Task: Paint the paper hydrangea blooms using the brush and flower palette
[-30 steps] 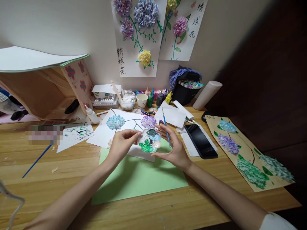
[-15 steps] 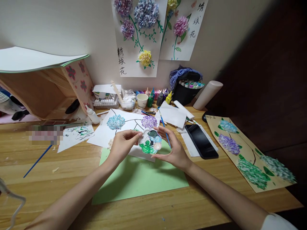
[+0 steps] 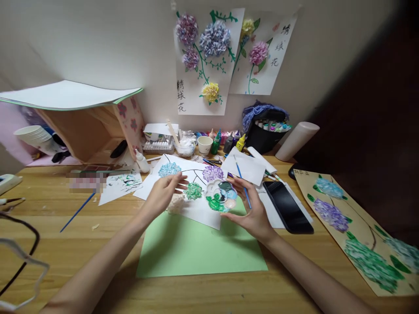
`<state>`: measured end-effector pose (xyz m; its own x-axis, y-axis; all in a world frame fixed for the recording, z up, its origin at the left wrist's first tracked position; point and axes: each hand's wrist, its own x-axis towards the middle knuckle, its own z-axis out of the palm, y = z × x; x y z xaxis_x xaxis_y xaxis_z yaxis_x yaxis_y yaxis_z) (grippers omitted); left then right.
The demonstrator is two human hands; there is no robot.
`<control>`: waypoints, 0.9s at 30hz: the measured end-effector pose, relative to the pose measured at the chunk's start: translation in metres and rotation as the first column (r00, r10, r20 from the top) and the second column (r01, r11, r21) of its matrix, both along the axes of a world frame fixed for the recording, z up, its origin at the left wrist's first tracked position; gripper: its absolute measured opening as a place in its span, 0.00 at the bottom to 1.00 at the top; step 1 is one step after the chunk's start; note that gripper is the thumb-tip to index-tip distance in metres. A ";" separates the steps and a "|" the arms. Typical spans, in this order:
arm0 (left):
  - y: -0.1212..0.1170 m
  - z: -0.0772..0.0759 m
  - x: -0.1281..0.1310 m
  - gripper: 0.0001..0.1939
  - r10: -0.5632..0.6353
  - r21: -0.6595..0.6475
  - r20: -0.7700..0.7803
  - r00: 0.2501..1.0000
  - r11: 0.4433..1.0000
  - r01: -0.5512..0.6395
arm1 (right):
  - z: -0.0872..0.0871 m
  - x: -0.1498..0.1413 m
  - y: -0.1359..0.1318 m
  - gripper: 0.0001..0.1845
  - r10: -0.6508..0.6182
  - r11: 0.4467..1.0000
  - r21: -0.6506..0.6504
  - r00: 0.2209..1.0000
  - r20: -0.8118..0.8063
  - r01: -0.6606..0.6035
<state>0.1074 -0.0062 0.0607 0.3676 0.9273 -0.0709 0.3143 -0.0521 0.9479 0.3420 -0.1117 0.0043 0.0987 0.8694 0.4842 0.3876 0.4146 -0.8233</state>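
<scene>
My right hand (image 3: pixel 253 211) grips a small white paint palette (image 3: pixel 220 196) by its right edge, thumb below and fingers above. Green, dark green, pale blue and peach paint fill its wells. A blue paintbrush (image 3: pixel 242 181) crosses the fingers of the same hand, apparently held there too. My left hand (image 3: pixel 165 192) is off to the left of the palette, fingers apart and holding nothing. Beneath both hands lies a white sheet (image 3: pixel 203 218) with textured blue, purple and green flower heads, the green flower head (image 3: pixel 193 190) between my hands.
A light green sheet (image 3: pixel 203 253) lies in front. To the right are a black phone (image 3: pixel 288 207) and a finished flower picture (image 3: pixel 356 226). Paint bottles (image 3: pixel 216 143), a paper cup (image 3: pixel 204 145) and a black marker holder (image 3: pixel 265 131) stand by the wall. Another blue brush (image 3: pixel 77 212) lies left.
My left hand has let go of the palette and moved left, its fingers spreading. The palette stays in my right hand. The camera view has shifted, uncovering the green flower head.
</scene>
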 end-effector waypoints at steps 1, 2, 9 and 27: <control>0.007 0.000 -0.015 0.26 0.070 0.123 -0.129 0.989 0.991 -0.054 | 0.000 0.003 0.001 0.47 -0.020 1.000 0.010 1.000 -0.003 0.020; 0.014 -0.002 -0.031 0.23 0.179 0.261 -0.296 0.938 0.960 -0.101 | 0.000 0.005 0.001 0.47 -0.041 0.999 0.021 0.999 -0.004 0.041; 0.044 -0.032 -0.111 0.14 0.316 0.341 -0.757 0.572 0.938 -0.066 | 0.007 0.023 0.007 0.46 -0.178 0.981 0.074 0.983 -0.042 0.181; 0.131 -0.040 -0.089 0.12 0.633 0.611 -0.435 0.640 0.730 -0.306 | -0.007 0.031 0.013 0.47 -0.223 0.974 0.026 0.973 -0.062 0.225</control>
<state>0.0181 0.1252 0.0209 -0.0982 0.9278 0.3599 0.8850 -0.0839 0.4579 0.3727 -0.0983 -0.0023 0.3183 0.8056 0.4997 0.4252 0.3498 -0.8348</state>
